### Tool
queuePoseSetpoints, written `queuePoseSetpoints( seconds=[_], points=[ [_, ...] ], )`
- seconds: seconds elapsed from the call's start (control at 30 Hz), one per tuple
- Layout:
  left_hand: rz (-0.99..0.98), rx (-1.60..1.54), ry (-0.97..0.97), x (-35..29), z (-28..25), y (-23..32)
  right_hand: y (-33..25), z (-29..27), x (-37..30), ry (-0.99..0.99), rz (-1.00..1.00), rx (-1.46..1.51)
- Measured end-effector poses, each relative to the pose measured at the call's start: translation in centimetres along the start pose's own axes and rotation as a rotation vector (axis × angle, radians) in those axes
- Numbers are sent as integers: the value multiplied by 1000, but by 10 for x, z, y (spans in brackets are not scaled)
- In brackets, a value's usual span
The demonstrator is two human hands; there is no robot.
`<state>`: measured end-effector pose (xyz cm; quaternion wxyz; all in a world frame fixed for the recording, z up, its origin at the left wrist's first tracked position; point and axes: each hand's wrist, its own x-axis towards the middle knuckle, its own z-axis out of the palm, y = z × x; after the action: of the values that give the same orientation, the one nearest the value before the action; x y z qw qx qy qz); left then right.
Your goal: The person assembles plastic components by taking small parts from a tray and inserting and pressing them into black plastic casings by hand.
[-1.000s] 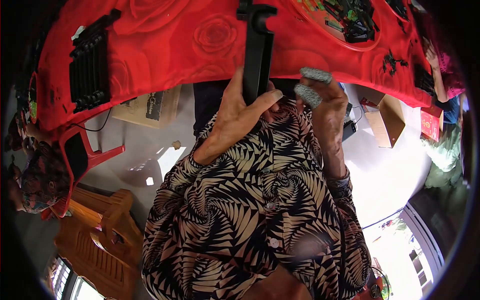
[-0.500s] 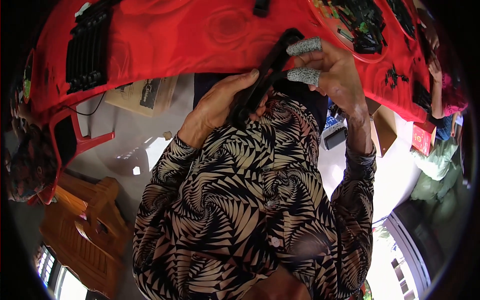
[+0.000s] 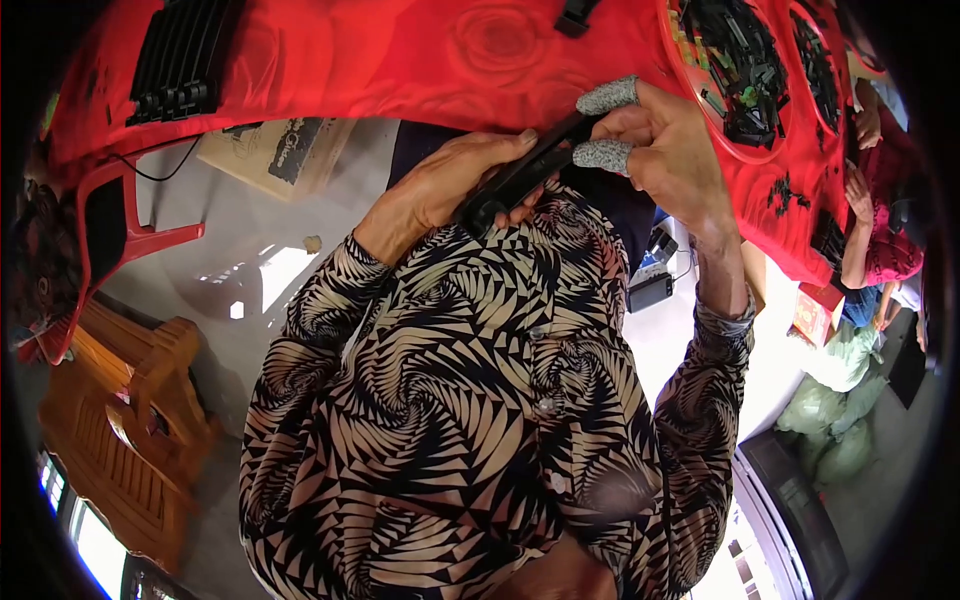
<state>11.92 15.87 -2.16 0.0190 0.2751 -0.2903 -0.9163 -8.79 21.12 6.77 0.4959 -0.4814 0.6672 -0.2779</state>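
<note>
A long, narrow black plastic part point(image 3: 515, 183) lies slantwise over my lap at the near edge of the red-covered table. My left hand point(image 3: 440, 185) is closed round its lower end, thumb on top and fingertips showing underneath. At the upper end, my right hand point(image 3: 678, 150) pinches the part with two fingers in grey knitted finger covers point(image 3: 603, 156). Whatever small piece may sit between those fingertips is hidden. On the table at the upper left lie several similar black parts point(image 3: 185, 60), side by side.
A red patterned cloth point(image 3: 400, 70) covers the table. At the upper right stands a round tray point(image 3: 762, 155) of small black pieces, with another beside it. A small black piece point(image 3: 573, 18) lies at the far edge. Another person's hand point(image 3: 858, 190) shows at the right. A red chair point(image 3: 165, 240) stands left.
The black part has tilted flatter, and my right fingertips have come closer to it. The whole view has shifted slightly, with the trays appearing lower.
</note>
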Motion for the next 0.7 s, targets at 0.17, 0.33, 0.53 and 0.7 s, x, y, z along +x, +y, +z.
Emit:
queuePoseSetpoints(
  seconds=[0.17, 0.33, 0.53, 0.7],
  points=[
    [4, 24, 56, -2, 3, 3, 1, 7, -3, 0, -57, 6],
    [11, 67, 82, -2, 3, 2, 6, 11, 1, -6, -100, -25],
    [29, 100, 63, 0, 1, -1, 7, 11, 1, -1, -142, -73],
    [26, 101, 71, 0, 3, 1, 14, 13, 3, -15, -129, 0]
  ],
)
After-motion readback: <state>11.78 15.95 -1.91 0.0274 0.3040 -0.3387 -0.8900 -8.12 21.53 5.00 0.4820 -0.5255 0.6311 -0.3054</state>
